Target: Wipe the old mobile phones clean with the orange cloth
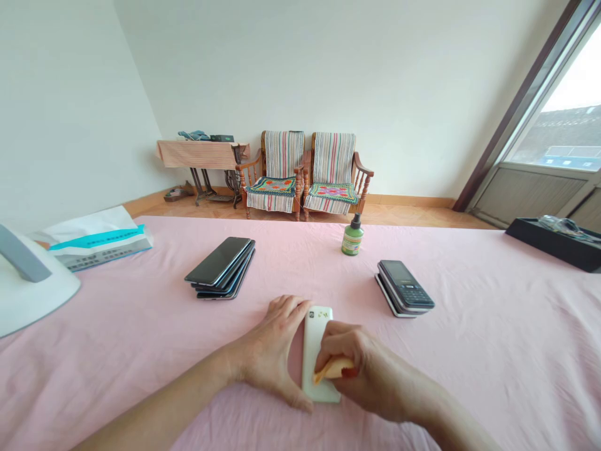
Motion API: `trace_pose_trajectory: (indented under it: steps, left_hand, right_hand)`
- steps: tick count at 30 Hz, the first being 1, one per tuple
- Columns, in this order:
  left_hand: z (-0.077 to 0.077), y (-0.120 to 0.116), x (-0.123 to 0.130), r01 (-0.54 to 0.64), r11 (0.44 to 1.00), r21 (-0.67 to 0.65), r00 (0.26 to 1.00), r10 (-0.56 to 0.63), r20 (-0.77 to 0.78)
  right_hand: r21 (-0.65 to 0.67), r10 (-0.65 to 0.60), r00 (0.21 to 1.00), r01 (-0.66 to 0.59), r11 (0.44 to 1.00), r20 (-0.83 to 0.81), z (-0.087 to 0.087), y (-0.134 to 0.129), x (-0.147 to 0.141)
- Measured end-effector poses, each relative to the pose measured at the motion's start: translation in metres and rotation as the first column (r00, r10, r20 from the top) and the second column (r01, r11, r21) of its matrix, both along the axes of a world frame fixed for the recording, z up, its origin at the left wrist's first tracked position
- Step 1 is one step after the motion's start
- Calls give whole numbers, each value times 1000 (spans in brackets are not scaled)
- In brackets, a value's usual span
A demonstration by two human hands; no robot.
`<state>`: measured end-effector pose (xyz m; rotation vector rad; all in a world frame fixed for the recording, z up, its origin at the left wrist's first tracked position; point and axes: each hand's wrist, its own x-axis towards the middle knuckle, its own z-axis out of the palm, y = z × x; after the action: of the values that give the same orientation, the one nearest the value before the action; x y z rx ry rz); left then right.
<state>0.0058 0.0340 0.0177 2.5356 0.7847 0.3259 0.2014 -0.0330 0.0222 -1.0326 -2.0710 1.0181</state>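
A white phone [310, 351] lies back up on the pink cloth, its camera at the far end. My left hand [277, 351] is spread along its left side, with fingers at the top corner and thumb at the bottom corner. Bunched in my right hand [359, 366] is an orange cloth [334, 369], pressed on the phone's back; the fingers hide part of both. To the left is a stack of dark phones [223, 266]. On the right sits a smaller stack with a keypad phone [404, 287] on top. A green bottle [352, 238] with a black cap stands upright beyond.
A tissue pack [107, 241] and a white appliance [28, 288] are at the left of the pink tablecloth [291, 250]. A black box [554, 241] lies at the right edge. Two chairs [331, 175] and a small covered table [201, 153] stand by the wall.
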Motion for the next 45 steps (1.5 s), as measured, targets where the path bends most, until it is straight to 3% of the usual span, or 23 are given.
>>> trace_pose_trajectory:
  steps: [2,5,7,11,13,16,18,24,29,34,40,45]
  left_hand:
    - [0,0,0,-5,1000,2,1000,5,-7]
    - [0,0,0,-6,1000,1,1000,6,-16]
    - [0,0,0,0,1000,-2,1000,0,-22]
    - [1,0,-1,8,1000,-4,1000,-8,-16]
    - [1,0,-1,5,1000,-2,1000,-5,-10]
    - [0,0,-1,1,1000,0,1000,-1,-4]
    - [-1,1,-1,2,1000,0,1000,-2,0]
    - [-2,1,-1,15,1000,6,1000,-15,0]
    - [-1,1,-2,15,1000,13,1000,-15,11]
    - [2,-1,-1,12,1000,-1,1000,-12,17]
    - [-2,0,0,-9,1000,8,999,8,48]
    - [-2,0,1,-10,1000,28,999,9,50]
  right_hand:
    - [1,-6,1000,6,1000,-1,-1,2,-1]
    - [100,-248,969,245,964,20,-9,9,2]
    - [125,-312,950,307,944,28,-12,11,5]
    - [0,-42,999,42,999,2,-6,7,8]
    - [-4,-31,1000,31,1000,4,-6,6,7]
    - [125,-276,961,271,954,24,-14,11,3]
    - [189,-364,931,353,916,25,-17,14,1]
    - [74,-79,997,79,994,-9,-10,8,0]
    - [98,-230,973,228,969,19,-9,7,1]
    - [-59,63,998,-62,996,14,5,-1,9]
    - [-1,32,999,-32,999,10,9,-9,-3]
    - [6,84,996,-84,996,17,13,-13,-6]
